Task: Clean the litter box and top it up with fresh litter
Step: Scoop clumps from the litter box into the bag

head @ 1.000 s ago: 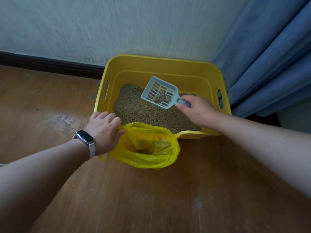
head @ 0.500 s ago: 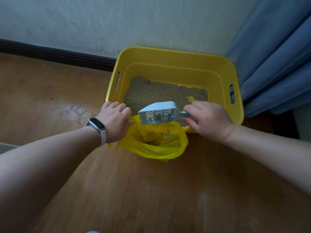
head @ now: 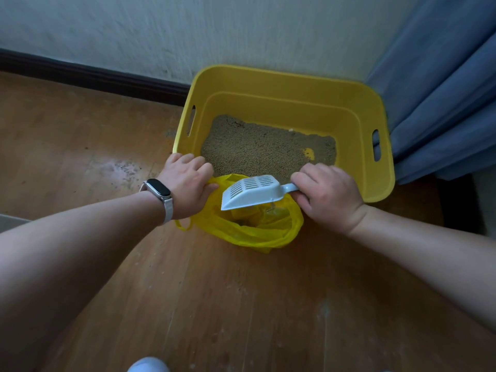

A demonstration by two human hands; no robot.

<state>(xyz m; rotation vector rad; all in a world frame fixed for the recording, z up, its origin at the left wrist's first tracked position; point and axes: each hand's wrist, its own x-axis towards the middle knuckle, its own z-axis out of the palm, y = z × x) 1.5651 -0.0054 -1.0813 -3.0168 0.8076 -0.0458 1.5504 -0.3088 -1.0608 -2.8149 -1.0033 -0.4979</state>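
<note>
The litter box (head: 284,84), a yellow plastic tub with a slot handle in each end wall, stands on the wooden floor (head: 214,304) against the white wall (head: 214,30), with a blue curtain (head: 442,89) hanging just beside its right end. A layer of tan litter (head: 255,151) covers most of the tub bottom; a small bare yellow patch (head: 309,153) shows through near the right side. A yellow plastic bag (head: 257,236) sits on the floor touching the near wall of the box, with its mouth open upward. The left hand (head: 188,183), with a watch (head: 158,190) on its wrist, has its fingers curled around the left edge of the bag mouth, close to the near left corner of the box. One loop handle of the bag (head: 183,225) hangs free below this hand. The right hand (head: 327,191) is clenched around the handle of a pale grey slotted scoop (head: 252,191). The scoop is above the bag mouth and turned over, so that its slotted base faces upward and its open end points down and to the left into the bag. Any contents inside the scoop are hidden. Scattered grains and dust marks (head: 123,170) lie on the floor to the left of the box. A dark baseboard (head: 94,73) runs along the foot of the wall.
</note>
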